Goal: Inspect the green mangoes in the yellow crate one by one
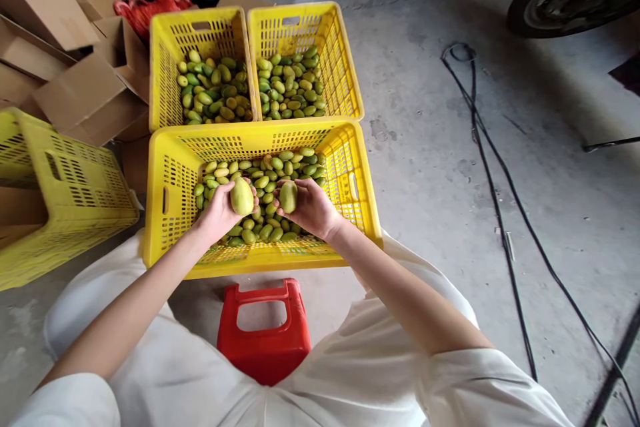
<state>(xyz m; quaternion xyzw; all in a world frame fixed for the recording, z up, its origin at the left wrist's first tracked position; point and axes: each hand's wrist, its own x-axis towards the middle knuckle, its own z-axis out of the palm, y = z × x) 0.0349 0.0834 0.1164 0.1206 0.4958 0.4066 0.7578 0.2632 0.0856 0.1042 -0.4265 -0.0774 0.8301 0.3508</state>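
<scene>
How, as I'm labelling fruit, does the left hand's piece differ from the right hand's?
The left-hand fruit looks larger and plumper; the right-hand fruit, smaller and slimmer. The left-hand fruit looks paler and yellower; the right-hand fruit, slightly darker green. Both are rounded, held by the left hand and right hand over the front crate.

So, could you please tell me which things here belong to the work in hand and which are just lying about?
Apparently in use: fruit in left hand; fruit in right hand; near crate; far-left crate; far-right crate.
Apparently lying about: cardboard boxes; red bag; black cable.
</scene>
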